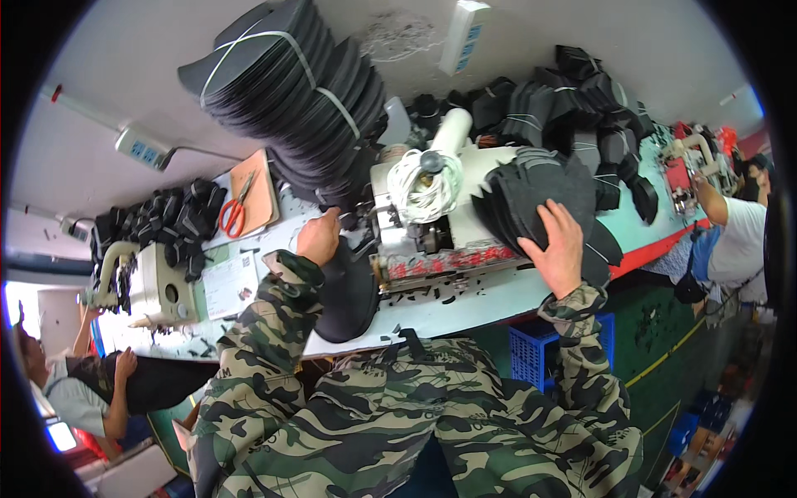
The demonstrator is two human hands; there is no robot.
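Observation:
My left hand point(320, 238) is closed at the upper edge of a black, rounded flat piece point(344, 303), beside the working end of a white machine point(483, 170) with a red front. The piece hangs down along the table's near edge. Its pinched part is mostly hidden by the fingers. To the right, my right hand point(556, 251) lies with fingers apart on a fanned stack of black flat pieces point(531, 187) leaning on the machine. A coil of white cord point(425, 187) sits on top of the machine.
A tall strapped stack of black pieces point(290, 91) rises behind my left hand. Orange-handled scissors point(235, 214) lie on a brown pad point(264, 199). More bundles point(531, 108) line the wall. Blue crate point(531, 355) stands below the table. Co-workers sit at both sides.

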